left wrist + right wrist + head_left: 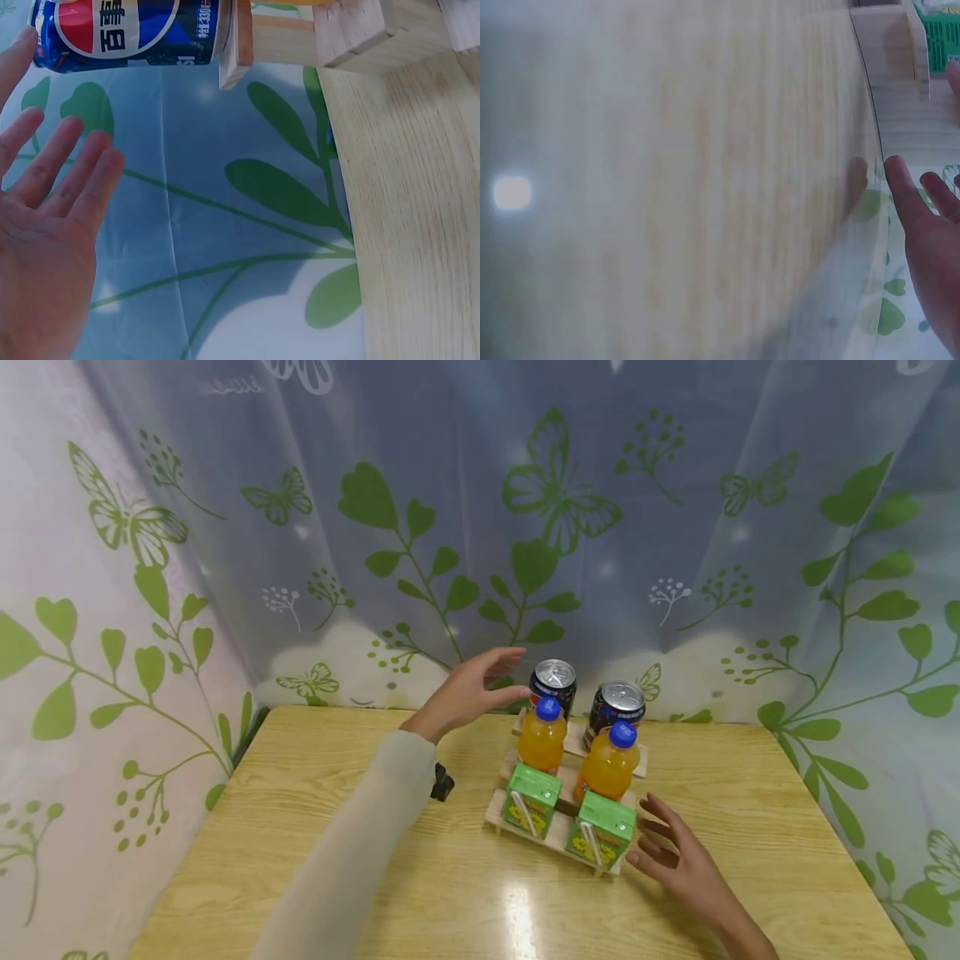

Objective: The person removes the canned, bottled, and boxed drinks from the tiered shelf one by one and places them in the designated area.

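Observation:
A stepped wooden rack [495, 807] holds drinks in pairs. Its top step carries a left can [553, 675] and a right can [621, 697], both dark Pepsi cans. Two orange juice bottles [542, 742] with blue caps stand on the middle step, and two green drink cartons [602, 828] with straws on the front step. My left hand [471, 692] is spread beside the left can, its thumb tip right at the can's side; the left wrist view shows the Pepsi can [127, 30] above extended fingers. My right hand [686, 864], fingers loosely bent, hovers beside the right carton, thumb near its lower corner.
The rack stands on a light wooden table [315, 793] near its back edge. Behind hangs a blue-grey curtain [465, 460] with green leaves and butterflies. A small black piece [442, 782] sits at my left wrist.

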The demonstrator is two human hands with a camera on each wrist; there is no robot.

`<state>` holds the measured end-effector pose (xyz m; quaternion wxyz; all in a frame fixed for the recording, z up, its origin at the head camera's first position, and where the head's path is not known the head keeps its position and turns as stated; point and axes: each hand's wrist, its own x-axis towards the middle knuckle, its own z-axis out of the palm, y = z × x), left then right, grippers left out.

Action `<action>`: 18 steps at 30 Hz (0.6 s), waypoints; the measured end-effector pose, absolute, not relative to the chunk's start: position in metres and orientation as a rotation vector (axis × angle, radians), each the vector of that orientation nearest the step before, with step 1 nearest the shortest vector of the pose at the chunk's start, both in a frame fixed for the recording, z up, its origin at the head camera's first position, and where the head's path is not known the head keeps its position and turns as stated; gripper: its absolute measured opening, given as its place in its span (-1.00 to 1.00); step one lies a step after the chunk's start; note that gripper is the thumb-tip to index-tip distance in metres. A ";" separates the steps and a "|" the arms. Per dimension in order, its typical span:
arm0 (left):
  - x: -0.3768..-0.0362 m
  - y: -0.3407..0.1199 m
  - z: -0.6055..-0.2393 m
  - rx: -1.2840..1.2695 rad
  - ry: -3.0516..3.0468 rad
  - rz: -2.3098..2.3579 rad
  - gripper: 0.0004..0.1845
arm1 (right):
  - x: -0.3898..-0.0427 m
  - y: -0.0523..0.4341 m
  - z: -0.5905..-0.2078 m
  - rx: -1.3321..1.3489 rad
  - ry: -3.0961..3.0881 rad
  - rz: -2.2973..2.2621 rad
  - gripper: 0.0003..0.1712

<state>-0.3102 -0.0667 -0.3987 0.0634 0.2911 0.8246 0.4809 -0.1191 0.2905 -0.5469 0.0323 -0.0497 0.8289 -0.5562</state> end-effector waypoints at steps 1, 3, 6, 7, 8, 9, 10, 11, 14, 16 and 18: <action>-0.310 -0.065 -0.398 0.879 2.488 1.453 -0.24 | -0.118 0.289 -0.547 -0.138 2.532 -1.729 0.10; -0.310 -0.062 -0.397 0.876 2.483 1.451 -0.23 | -0.117 0.286 -0.547 -0.099 2.502 -1.742 0.09; -0.311 -0.059 -0.396 0.882 2.477 1.449 -0.23 | -0.117 0.283 -0.547 -0.034 2.454 -1.741 0.07; -0.311 -0.057 -0.396 0.883 2.480 1.441 -0.23 | -0.116 0.282 -0.547 -0.014 2.442 -1.734 0.06; -0.312 -0.056 -0.395 0.884 2.482 1.437 -0.23 | -0.116 0.281 -0.547 0.003 2.427 -1.732 0.05; -0.312 -0.055 -0.395 0.887 2.489 1.429 -0.22 | -0.116 0.280 -0.547 0.013 2.416 -1.727 0.03; -0.312 -0.053 -0.395 0.891 2.494 1.423 -0.22 | -0.116 0.280 -0.547 0.023 2.406 -1.724 0.02; -0.313 -0.052 -0.395 0.892 2.497 1.418 -0.21 | -0.116 0.279 -0.547 0.029 2.396 -1.720 0.00; -0.314 -0.049 -0.395 0.892 2.496 1.408 -0.20 | -0.115 0.277 -0.548 0.029 2.386 -1.710 -0.04; -0.314 -0.047 -0.396 0.890 2.483 1.412 -0.19 | -0.115 0.276 -0.549 0.031 2.381 -1.703 -0.05; -0.314 -0.045 -0.397 0.886 2.471 1.417 -0.20 | -0.114 0.275 -0.550 0.049 2.370 -1.702 -0.05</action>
